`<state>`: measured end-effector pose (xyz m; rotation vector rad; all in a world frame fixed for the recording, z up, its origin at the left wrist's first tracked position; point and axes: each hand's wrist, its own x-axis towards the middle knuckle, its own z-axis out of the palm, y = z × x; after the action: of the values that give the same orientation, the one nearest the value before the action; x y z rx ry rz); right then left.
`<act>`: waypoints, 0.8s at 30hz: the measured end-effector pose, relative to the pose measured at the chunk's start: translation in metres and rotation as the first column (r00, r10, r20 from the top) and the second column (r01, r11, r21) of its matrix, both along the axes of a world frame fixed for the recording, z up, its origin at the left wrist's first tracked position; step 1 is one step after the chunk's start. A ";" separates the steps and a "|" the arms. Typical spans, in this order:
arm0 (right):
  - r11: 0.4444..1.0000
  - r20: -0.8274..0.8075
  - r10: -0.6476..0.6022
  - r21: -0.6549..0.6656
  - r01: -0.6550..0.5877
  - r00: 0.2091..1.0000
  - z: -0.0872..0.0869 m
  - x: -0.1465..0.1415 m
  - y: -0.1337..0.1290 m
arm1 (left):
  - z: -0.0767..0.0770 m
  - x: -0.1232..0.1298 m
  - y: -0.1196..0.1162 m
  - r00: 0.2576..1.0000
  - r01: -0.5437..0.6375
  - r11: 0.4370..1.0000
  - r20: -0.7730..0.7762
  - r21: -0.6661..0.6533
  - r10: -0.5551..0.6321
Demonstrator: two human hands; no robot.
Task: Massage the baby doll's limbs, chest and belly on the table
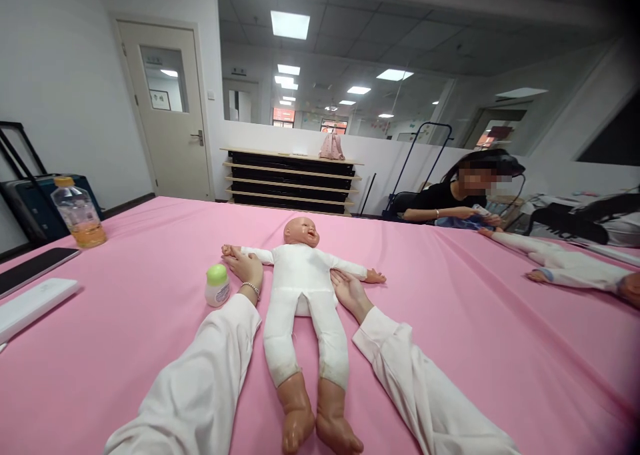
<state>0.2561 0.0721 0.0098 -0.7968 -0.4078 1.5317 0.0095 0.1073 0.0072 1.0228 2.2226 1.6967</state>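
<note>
A baby doll (303,271) in a white cloth body lies on its back on the pink cloth, arms spread and feet towards me. My left hand (245,269), with a beaded bracelet at the wrist, is at the doll's outstretched forearm and hand on the left; its fingers extend loosely and do not visibly wrap round it. Palm partly upward, my right hand (351,293) rests beside the doll's torso, its straight fingertips touching the other sleeve near the upper arm. Just left of my left wrist stands a small white jar (217,287) with a green lid.
On the left are a bottle (79,215) of amber liquid, a dark phone (35,268) and a white flat device (37,305). Another doll (575,265) lies at right. A person (450,195) sits beyond the pink-covered table (475,321), holding a small object.
</note>
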 end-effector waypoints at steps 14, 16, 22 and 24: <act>0.999 -0.056 -0.027 -0.041 0.024 0.998 -0.001 0.002 0.000 | -0.001 0.003 -0.006 0.991 -0.130 0.985 -0.046 -0.115 0.125; 0.999 -0.082 -0.023 -0.036 0.020 0.996 0.000 0.004 0.001 | 0.001 0.005 -0.009 0.987 -0.150 0.977 -0.082 -0.155 0.139; 0.999 -0.131 -0.006 -0.032 0.001 0.991 0.004 0.018 0.002 | 0.006 0.012 -0.023 0.972 -0.133 0.976 -0.217 -0.174 0.094; 0.999 -0.127 -0.031 -0.034 0.027 0.991 0.005 0.026 0.002 | 0.006 0.013 -0.027 0.968 -0.090 0.977 -0.247 -0.194 0.040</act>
<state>0.2825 0.0744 0.0149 -0.7226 -0.2768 1.5560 0.0225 0.0804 0.0129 1.1701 2.5445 1.3934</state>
